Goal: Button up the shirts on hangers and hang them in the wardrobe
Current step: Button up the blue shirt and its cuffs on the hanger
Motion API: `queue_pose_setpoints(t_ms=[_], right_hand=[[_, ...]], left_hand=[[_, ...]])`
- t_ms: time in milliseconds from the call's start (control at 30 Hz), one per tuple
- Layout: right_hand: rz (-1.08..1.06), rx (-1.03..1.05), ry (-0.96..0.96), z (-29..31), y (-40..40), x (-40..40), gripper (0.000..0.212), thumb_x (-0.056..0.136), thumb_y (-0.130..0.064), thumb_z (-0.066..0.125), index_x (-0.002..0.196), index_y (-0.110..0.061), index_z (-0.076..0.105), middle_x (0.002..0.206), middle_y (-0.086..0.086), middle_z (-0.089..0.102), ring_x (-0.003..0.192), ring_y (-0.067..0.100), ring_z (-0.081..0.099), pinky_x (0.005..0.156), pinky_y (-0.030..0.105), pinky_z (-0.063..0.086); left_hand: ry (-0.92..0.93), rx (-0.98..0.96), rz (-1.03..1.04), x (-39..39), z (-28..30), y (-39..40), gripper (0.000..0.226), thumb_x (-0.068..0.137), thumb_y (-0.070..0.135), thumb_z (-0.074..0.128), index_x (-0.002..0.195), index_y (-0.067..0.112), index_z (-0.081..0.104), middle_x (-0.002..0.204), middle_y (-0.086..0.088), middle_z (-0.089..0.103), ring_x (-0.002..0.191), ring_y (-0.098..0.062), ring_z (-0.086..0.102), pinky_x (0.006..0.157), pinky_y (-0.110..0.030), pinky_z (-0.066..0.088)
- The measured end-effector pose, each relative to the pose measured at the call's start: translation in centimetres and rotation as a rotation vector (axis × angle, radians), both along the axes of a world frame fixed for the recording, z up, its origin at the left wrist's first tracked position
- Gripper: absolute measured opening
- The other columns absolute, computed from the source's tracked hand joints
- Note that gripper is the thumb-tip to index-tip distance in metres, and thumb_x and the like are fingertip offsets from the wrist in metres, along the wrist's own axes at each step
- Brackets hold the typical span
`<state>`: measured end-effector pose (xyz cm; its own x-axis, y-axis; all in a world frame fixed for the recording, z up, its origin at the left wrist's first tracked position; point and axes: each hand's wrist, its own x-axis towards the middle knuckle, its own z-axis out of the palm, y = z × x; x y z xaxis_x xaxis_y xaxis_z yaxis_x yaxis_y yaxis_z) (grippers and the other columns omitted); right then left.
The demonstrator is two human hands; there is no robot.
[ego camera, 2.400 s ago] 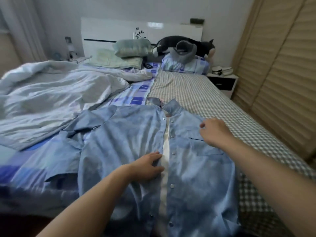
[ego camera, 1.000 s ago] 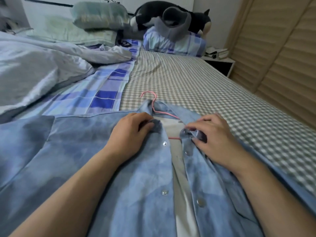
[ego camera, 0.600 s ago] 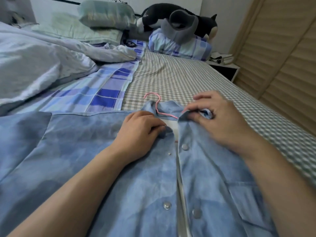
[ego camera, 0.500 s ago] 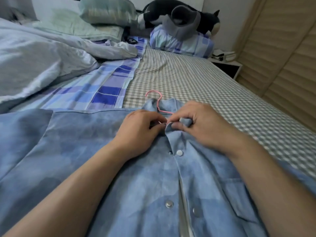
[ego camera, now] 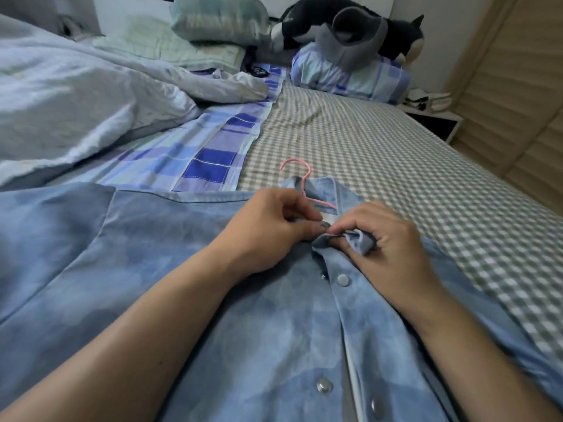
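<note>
A wide bed fills the room, its mattress under a grey-and-white gingham sheet, with a strip of blue and purple checked cloth running beside it and a rumpled, pale grey duvet heaped on the left. Slatted, beige wardrobe doors rise along the right edge. Across the near end of the bed lies a soft, mottled blue shirt, front up, its two panels nearly meeting along a placket set with round metal snaps. At the headboard sit a pale green pillow, a blue checked pillow and a dark plush cat slumped on top. A person's left hand and right hand meet at the shirt's neck: the left pinches the left edge of the opening between thumb and curled fingers, while the right grips the folded right collar edge, bunching the cloth. A thin pink wire hanger pokes its curved hook out of the collar onto the gingham
</note>
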<state>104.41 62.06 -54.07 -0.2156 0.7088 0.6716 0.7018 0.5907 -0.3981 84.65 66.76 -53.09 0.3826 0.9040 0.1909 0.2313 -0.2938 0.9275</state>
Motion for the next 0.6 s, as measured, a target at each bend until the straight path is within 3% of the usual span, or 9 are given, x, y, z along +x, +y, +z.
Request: queue_pose_setpoints(t_ms=[133,233,467,600], right_hand=[[0.038,0.093,0.028,-0.2,0.1,0.0,0.013,0.081,-0.003,0.082,0.083,-0.014,0.075,0.085,-0.002,0.068,0.085,0.024,0.064,0.073,0.039,0.052],[0.046,0.094,0.011,-0.3,0.0,0.0,0.007,0.083,-0.006,0.078,0.083,-0.013,0.076,0.085,-0.002,0.067,0.086,0.024,0.063,0.072,0.039,0.052],[0.057,0.064,0.06,-0.5,-0.3,-0.3,0.014,0.083,0.007,0.078,0.084,-0.005,0.071,0.103,0.003,0.069,0.099,0.018,0.068,0.083,0.032,0.055],[0.056,0.008,0.112,-0.6,-0.4,-0.3,0.014,0.082,0.006,0.079,0.088,-0.006,0.072,0.105,-0.009,0.073,0.1,0.007,0.071,0.086,0.027,0.057]], left_hand=[[-0.103,-0.01,-0.005,0.1,-0.3,0.1,0.012,0.082,0.011,0.084,0.082,0.014,0.072,0.086,-0.004,0.078,0.089,-0.026,0.075,0.088,-0.038,0.057],[-0.072,0.082,0.001,0.4,-0.6,-0.3,0.014,0.084,0.009,0.082,0.079,0.019,0.073,0.084,0.003,0.078,0.082,-0.015,0.073,0.079,-0.029,0.054],[-0.062,0.16,-0.028,0.0,-0.3,-0.8,0.007,0.087,0.005,0.077,0.087,0.011,0.076,0.089,0.009,0.078,0.086,-0.003,0.073,0.081,-0.016,0.053],[-0.013,0.186,-0.019,-0.1,-0.3,-0.9,0.011,0.088,0.006,0.077,0.088,0.017,0.076,0.086,0.013,0.077,0.08,0.004,0.07,0.073,-0.01,0.047]])
